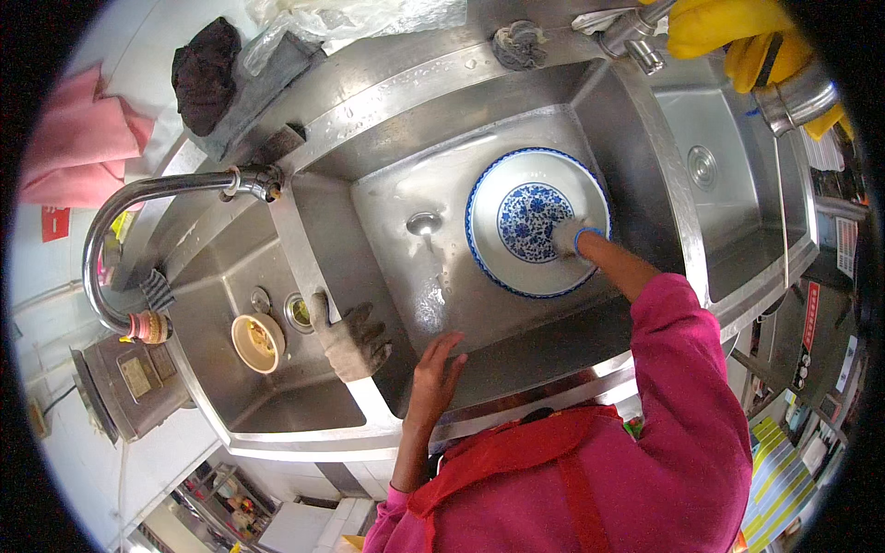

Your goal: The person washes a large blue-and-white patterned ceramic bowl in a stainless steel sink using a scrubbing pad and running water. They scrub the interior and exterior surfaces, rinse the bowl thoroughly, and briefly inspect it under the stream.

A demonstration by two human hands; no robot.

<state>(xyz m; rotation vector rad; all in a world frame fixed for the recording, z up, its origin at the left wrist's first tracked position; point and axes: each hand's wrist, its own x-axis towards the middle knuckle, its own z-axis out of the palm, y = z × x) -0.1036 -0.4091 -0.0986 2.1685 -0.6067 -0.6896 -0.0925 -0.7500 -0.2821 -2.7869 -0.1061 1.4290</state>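
Note:
A large white plate with a blue floral centre and blue rim point(501, 266) lies in the middle sink basin. My right hand point(572, 237), in a greyish work glove with a blue cuff, is over the right part of the plate's centre; its fingers are blurred, so its grip does not show. My left hand point(439, 380) is bare, above the basin's front edge, fingers apart and holding nothing. Left of it, a grey knit glove point(352, 342) drapes over the divider between two basins. A metal drain point(424, 223) shows in the basin floor, left of the plate.
The left basin holds a beige bowl point(242, 339) with food scraps, beside a drain strainer point(299, 312). A curved chrome faucet point(159, 185) arches at the left. Grey steel wool point(519, 45) sits on the back ledge. Yellow rubber gloves point(719, 27) hang above the right basin point(726, 207).

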